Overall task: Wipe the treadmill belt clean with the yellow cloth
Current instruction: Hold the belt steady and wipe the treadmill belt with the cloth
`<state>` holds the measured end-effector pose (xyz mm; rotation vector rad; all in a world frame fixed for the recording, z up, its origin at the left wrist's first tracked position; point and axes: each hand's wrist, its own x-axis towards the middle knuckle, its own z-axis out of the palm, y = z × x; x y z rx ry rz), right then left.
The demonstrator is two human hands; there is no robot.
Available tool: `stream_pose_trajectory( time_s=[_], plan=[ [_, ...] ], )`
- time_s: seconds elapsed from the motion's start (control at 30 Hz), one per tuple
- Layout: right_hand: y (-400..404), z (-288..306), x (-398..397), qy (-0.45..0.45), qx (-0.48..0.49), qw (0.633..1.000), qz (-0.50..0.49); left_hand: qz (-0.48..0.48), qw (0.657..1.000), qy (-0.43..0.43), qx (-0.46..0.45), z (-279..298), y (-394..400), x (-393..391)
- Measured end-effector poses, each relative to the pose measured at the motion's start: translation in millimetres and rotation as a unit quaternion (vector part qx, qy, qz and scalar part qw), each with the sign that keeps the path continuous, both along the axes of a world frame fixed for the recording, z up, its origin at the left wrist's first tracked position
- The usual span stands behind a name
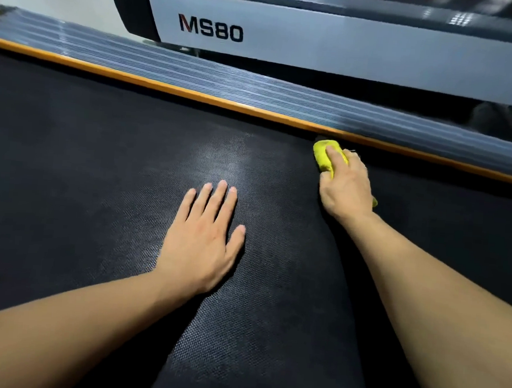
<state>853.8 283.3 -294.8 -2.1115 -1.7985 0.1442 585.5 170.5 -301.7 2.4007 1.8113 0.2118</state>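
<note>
A person's right hand (pixel 346 185) presses a bunched yellow cloth (pixel 327 156) onto the black treadmill belt (pixel 101 140), its grip curled round the cloth just beside the orange edge strip (pixel 195 94). The left hand (pixel 203 235) lies flat and empty on the belt, farther from the strip. Wiping looks underway; how much of the belt remains unwiped cannot be told.

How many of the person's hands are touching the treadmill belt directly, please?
1: the left hand lies flat on the treadmill belt. The right hand grips the yellow cloth by the orange edge strip.
</note>
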Motion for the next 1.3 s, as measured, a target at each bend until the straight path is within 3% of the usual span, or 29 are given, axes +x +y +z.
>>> stream_pose_trajectory(
  time_s=[0.13, 0.27, 0.4, 0.47, 0.57, 0.67, 0.83, 0.93, 1.03, 1.1, 1.17, 1.3],
  plan=[
    [10.1, 3.1, -56.2, -0.016, 0.031, 0.996, -0.082, 0.008, 1.0, -0.001, -0.005, 1.3, 1.0, 4.5],
    [24.7, 8.5, -125.8, 0.002, 0.002, 0.996, 0.089, 0.014, 1.0, 0.009, 0.003, 0.6, 0.9, 5.3],
    [25.9, 8.2, -100.7, 0.0, -0.039, 0.979, 0.202, -0.011, 1.0, 0.011, 0.009, -1.0, 3.7, -2.4],
    [21.5, 4.9, -65.3, -0.006, -0.038, 0.985, 0.168, -0.012, 1.0, 0.003, 0.007, -1.2, 4.1, -4.2],
    [9.1, 0.4, -4.9, -0.001, 0.008, 1.0, 0.01, -0.03, 0.999, -0.005, -0.014, 2.3, 5.4, -5.8],
    [-6.0, -2.2, 25.6, -0.014, 0.052, 0.991, -0.12, -0.066, 0.998, 0.015, -0.01, 8.6, -4.4, -38.7],
    [-3.6, -11.0, -26.8, 0.003, 0.048, 0.988, -0.148, -0.027, 0.999, 0.032, -0.012, 5.4, -34.1, -86.6],
    [-7.9, -11.3, -116.4, 0.086, 0.02, 0.995, -0.056, -0.013, 1.0, 0.024, -0.012, 2.5, -29.3, -80.7],
    [-28.8, -5.1, -182.3, 0.035, 0.032, 0.99, 0.136, -0.009, 1.0, 0.024, -0.007, 2.2, -30.7, -83.9],
    [-32.8, 1.6, -169.6, 0.019, 0.04, 0.983, 0.176, -0.016, 0.999, 0.027, -0.01, 1.8, -30.6, -85.9],
    [-43.1, 2.5, -131.1, 0.008, 0.029, 0.991, 0.13, -0.02, 0.999, 0.029, -0.008, 0.7, -30.0, -87.1],
    [-64.6, -2.9, -12.8, -0.002, 0.015, 0.996, -0.091, -0.017, 1.0, 0.021, -0.005, 0.7, -29.9, -85.4]
  ],
)
